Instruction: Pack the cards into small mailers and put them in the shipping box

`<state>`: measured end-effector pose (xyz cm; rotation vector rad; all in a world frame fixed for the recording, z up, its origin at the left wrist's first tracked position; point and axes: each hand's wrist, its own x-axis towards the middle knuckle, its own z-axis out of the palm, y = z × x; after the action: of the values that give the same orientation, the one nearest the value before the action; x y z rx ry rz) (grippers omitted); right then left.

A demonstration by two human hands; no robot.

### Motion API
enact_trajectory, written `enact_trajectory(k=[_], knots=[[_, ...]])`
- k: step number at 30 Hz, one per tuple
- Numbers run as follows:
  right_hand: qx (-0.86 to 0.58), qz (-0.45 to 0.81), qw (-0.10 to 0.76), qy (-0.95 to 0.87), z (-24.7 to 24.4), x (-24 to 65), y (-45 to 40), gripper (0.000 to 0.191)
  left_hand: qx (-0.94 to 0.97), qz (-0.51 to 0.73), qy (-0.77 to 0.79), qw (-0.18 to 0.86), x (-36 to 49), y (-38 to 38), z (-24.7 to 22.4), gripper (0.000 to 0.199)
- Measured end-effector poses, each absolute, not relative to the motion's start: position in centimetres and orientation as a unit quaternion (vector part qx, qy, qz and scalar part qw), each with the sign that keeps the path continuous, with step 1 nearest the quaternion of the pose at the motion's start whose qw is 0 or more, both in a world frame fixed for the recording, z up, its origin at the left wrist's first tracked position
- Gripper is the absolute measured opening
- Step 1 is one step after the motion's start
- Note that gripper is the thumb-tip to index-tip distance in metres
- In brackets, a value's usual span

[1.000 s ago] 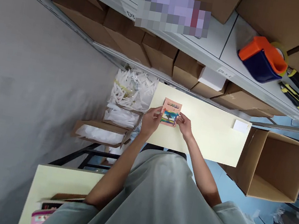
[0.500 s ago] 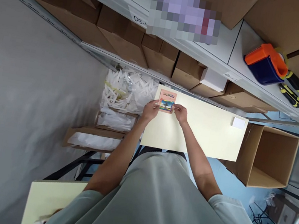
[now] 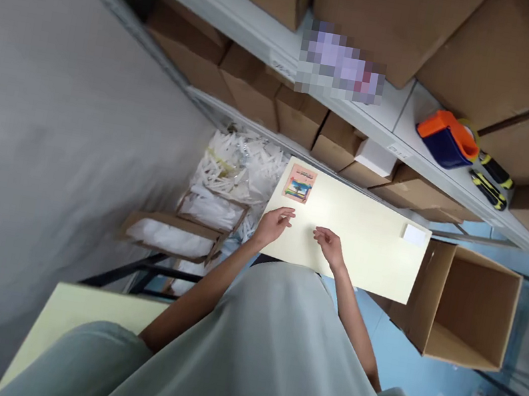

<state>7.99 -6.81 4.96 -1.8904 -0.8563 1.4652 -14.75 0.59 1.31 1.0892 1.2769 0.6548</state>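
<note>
Pink booklet (image 3: 299, 184): lay flat near the far left corner of the worktop (image 3: 364, 238), no longer held; I judged it set down.
Left hand (image 3: 274, 225), right hand (image 3: 330, 246): each grip released, withdrawn nearer the body.

Booklet (image 3: 300, 184) lies on the table (image 3: 361, 241) (left end).

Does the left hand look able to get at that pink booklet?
Probably yes: the left hand looks empty, close to the pink booklet on the table, and I see nothing between them.
</note>
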Motion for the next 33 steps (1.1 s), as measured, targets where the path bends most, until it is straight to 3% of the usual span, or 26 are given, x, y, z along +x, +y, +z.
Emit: enact_trajectory(k=[9, 18, 26, 33], knots=[[-0.524, 0.686, 0.174, -0.473, 5.6, 5.0, -7.5, 0.045, 0.354, 0.387, 0.629, 0.574, -16.7, -10.1, 6.0, 0.046], [-0.420, 0.676, 0.021, -0.605, 4.5, -2.3, -4.5, 0.037, 0.151, 0.527, 0.683, 0.482, -20.8, -17.8, 5.2, 0.043], [-0.369, 0.683, -0.075, -0.626, 0.7, -14.4, -5.8, 0.031, 0.058, 0.572, 0.720, 0.389, -27.6, -20.9, 0.4, 0.034], [-0.361, 0.644, -0.138, -0.660, -9.7, -27.9, -5.9, 0.026, -0.041, 0.557, 0.751, 0.352, -35.9, -21.2, -10.2, 0.024]])
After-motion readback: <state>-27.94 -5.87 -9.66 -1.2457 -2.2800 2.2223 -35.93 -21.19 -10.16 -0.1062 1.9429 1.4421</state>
